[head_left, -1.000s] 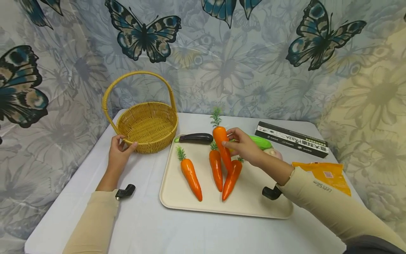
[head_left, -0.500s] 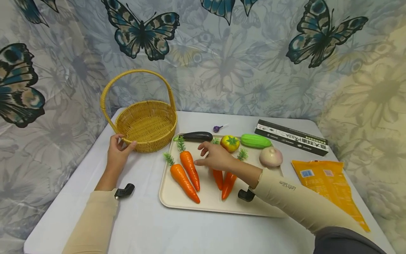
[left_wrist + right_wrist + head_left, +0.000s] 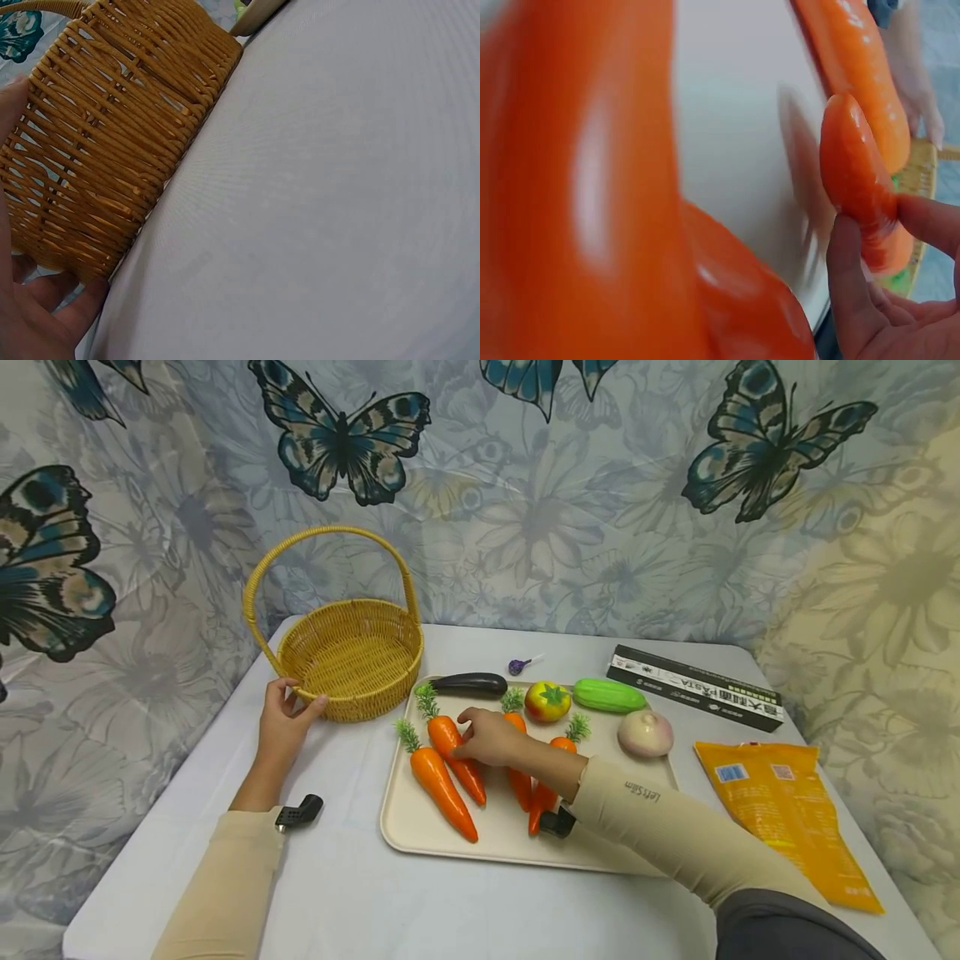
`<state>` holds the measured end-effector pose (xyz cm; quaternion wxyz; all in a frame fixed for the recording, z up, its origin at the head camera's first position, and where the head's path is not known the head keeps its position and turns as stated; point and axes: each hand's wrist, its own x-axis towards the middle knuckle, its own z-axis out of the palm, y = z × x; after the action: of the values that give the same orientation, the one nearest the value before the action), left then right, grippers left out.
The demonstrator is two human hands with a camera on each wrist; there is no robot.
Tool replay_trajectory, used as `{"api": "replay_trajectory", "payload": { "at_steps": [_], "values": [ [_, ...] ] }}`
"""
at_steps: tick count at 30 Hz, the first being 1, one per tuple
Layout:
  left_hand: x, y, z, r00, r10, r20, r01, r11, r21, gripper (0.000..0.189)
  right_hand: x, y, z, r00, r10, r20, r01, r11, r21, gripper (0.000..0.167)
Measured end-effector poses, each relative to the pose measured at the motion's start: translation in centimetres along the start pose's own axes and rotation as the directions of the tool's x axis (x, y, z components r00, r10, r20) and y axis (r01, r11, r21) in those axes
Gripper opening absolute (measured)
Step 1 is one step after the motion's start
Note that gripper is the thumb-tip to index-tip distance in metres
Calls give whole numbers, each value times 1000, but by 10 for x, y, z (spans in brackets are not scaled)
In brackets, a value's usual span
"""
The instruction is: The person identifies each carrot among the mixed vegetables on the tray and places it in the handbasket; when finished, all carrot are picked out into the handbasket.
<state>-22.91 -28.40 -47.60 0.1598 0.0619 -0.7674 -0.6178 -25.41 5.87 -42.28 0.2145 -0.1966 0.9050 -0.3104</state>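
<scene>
My left hand (image 3: 285, 722) grips the near rim of a yellow wicker basket (image 3: 367, 707) with a tall handle. In the left wrist view its fingers (image 3: 56, 289) reach under the basket's woven side (image 3: 120, 135). My right hand (image 3: 491, 737) is over the left part of a cream tray (image 3: 480, 855), pinching an orange carrot (image 3: 447, 737) from both sides; the right wrist view shows thumb and finger on this carrot (image 3: 855, 161). A second carrot (image 3: 442, 793) lies just left of it. Two further carrots (image 3: 519, 787) lie partly hidden under my right forearm.
Along the tray's back lie an eggplant (image 3: 472, 685), a red-yellow tomato-like piece (image 3: 547, 702) and a green cucumber-like vegetable (image 3: 609, 696). An onion (image 3: 645, 733) sits at right. Beyond are a small purple item (image 3: 517, 667), a black pasta box (image 3: 693, 689) and an orange packet (image 3: 787, 818).
My right hand has moved left, laid its carrot beside the leftmost one, let go, then come back onto it. The leftmost carrot shifted slightly. My left hand has stayed on the basket.
</scene>
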Motion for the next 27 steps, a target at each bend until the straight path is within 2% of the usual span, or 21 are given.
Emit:
{"api": "replay_trajectory", "payload": {
  "at_steps": [4, 7, 13, 22, 27],
  "values": [
    [0, 5, 1, 1000, -10, 15, 10, 1000, -12, 63, 3, 0, -8, 999, 31, 13, -33, 978, 208, 66],
    [0, 6, 0, 1000, -16, 9, 16, 1000, -12, 64, 7, -4, -17, 1000, 17, 5, -18, 951, 309, 62],
    [1, -3, 0, 1000, 4, -2, -4, 1000, -10, 66, 21, -14, -31, 996, -85, -23, 87, 899, 429, 53],
    [0, -6, 0, 1000, 28, -13, -28, 999, -25, 61, 56, -24, -30, 993, -109, -48, 116, 785, 609, 51],
    [0, -5, 0, 999, 41, -18, -41, 999, -28, 61, 73, -41, -30, 987, -151, -51, 148, 753, 641, 53]
  ]
}}
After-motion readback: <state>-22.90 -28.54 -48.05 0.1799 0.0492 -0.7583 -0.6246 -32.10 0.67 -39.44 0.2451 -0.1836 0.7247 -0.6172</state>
